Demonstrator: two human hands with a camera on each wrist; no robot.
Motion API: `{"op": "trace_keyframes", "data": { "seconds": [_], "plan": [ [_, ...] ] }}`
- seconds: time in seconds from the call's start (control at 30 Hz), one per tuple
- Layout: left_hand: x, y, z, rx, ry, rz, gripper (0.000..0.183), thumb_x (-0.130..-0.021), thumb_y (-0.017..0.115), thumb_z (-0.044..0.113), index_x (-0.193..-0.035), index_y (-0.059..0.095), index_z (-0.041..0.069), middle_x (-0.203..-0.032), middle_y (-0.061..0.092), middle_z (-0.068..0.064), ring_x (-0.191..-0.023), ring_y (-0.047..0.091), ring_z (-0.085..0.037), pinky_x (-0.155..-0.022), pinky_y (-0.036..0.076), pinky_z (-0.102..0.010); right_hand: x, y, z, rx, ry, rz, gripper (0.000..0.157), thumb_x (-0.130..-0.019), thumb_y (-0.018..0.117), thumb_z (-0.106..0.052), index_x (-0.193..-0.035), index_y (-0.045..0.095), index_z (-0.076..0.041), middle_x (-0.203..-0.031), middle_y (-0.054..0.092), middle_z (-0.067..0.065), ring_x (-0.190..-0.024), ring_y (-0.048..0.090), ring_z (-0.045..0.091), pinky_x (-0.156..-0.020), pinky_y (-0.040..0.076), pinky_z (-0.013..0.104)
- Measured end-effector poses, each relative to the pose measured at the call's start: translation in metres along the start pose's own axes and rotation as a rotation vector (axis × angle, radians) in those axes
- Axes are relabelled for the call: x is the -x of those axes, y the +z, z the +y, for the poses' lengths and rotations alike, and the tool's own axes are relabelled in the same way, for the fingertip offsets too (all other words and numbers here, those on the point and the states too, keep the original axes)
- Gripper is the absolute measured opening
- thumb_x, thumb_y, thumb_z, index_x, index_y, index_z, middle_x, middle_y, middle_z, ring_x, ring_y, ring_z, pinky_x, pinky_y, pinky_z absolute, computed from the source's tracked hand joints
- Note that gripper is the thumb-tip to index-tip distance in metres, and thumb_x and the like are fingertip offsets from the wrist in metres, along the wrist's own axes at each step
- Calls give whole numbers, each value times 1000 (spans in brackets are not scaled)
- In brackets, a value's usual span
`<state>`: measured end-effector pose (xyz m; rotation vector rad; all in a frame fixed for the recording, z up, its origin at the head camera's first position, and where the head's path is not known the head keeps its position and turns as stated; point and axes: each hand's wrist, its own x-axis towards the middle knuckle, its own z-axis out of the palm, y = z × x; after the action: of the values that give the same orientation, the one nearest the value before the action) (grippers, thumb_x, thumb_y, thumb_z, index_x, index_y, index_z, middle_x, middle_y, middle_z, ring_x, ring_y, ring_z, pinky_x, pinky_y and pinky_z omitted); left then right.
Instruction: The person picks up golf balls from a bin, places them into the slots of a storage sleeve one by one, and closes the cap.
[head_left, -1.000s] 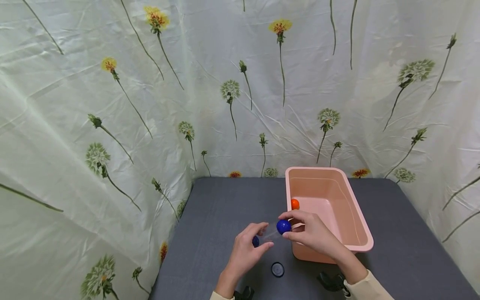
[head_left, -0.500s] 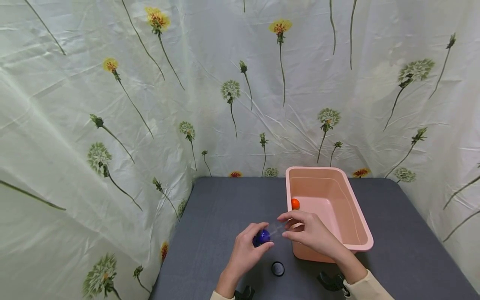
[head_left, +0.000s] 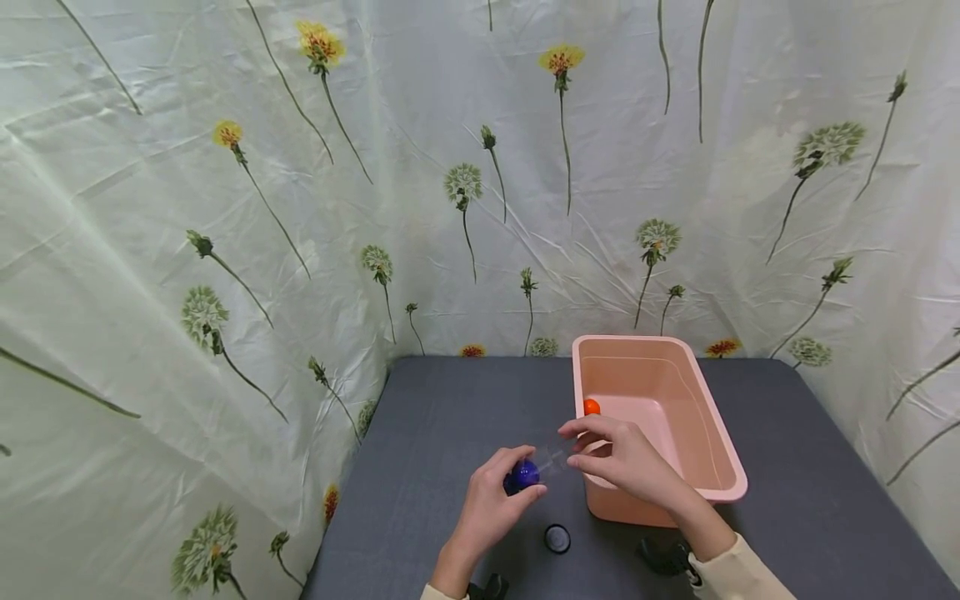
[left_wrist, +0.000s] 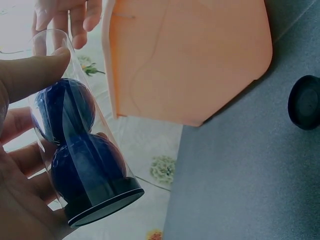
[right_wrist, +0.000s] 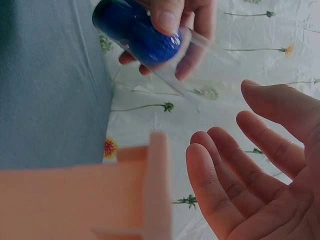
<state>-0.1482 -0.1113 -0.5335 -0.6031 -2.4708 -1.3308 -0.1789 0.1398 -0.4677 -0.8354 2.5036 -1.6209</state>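
Note:
My left hand [head_left: 491,500] grips a clear plastic tube [left_wrist: 102,130] with a black cap on its lower end. Two blue balls [left_wrist: 87,162] sit one against the other inside it, at the capped end. The tube is tilted, its uncapped end pointing toward my right hand [head_left: 626,462]. That hand holds nothing; in the right wrist view its fingers [right_wrist: 205,170] are relaxed and apart, just off the tube's mouth. An orange ball [head_left: 592,407] lies in the pink bin [head_left: 697,400], by its left wall.
A loose black cap [head_left: 557,538] lies on the dark grey table [head_left: 450,400], below and between the hands. The bin stands right behind the right hand, its rim close under the wrist. A flowered curtain [head_left: 420,167] hangs behind and at the sides.
A second ago my right fingers pinched a blue ball at the tube's mouth. The ball has gone down the tube to the other one, and the right hand has let go.

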Motion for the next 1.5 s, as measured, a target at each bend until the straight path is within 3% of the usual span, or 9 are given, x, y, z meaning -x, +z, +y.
{"op": "trace_keyframes", "data": {
  "seconds": [0.37,0.57,0.8,1.0,1.2,1.5],
  "plan": [
    [-4,-2,-1,7,-18,2,47,-84,83,35,-128,65,28,-112,65,9,-90,60,-7,-77,54,-29,-25,-34,7,135,3,29,34,-90,78,-24,-123,68,-26,-116,69,-2,-98,68,17,-83,57,35],
    [-4,-2,-2,-6,-22,0,48,-84,83,37,-128,65,28,-114,66,6,-93,61,-7,-79,54,-30,-44,-51,16,153,-5,28,36,-90,78,-16,-124,69,-11,-116,69,13,-96,68,23,-80,57,37],
    [-3,-2,-4,-3,-20,2,49,-83,85,30,-128,65,27,-115,67,2,-95,62,-8,-80,55,-31,-65,-66,35,199,45,-7,38,-92,75,-18,-127,67,-5,-120,68,13,-101,65,26,-83,55,40],
    [-4,-1,-5,-10,-14,14,52,-81,87,22,-128,65,26,-114,67,2,-95,63,-8,-80,55,-32,-81,-72,56,219,103,-16,37,-91,76,-16,-125,67,-4,-118,68,14,-102,65,31,-84,56,42],
    [-3,-1,-6,-2,-48,-2,50,-83,85,29,-128,64,28,-115,66,6,-96,62,-8,-80,55,-31,-90,-71,79,236,173,-61,36,-91,74,-11,-125,66,-1,-114,68,17,-99,64,32,-82,56,43],
    [-3,0,-9,-5,-51,5,50,-82,85,30,-128,65,28,-115,66,5,-97,63,-8,-81,55,-31,-106,-66,113,362,145,-101,28,-84,75,-3,-112,71,-1,-100,70,12,-87,64,24,-75,56,39]
  ]
}}
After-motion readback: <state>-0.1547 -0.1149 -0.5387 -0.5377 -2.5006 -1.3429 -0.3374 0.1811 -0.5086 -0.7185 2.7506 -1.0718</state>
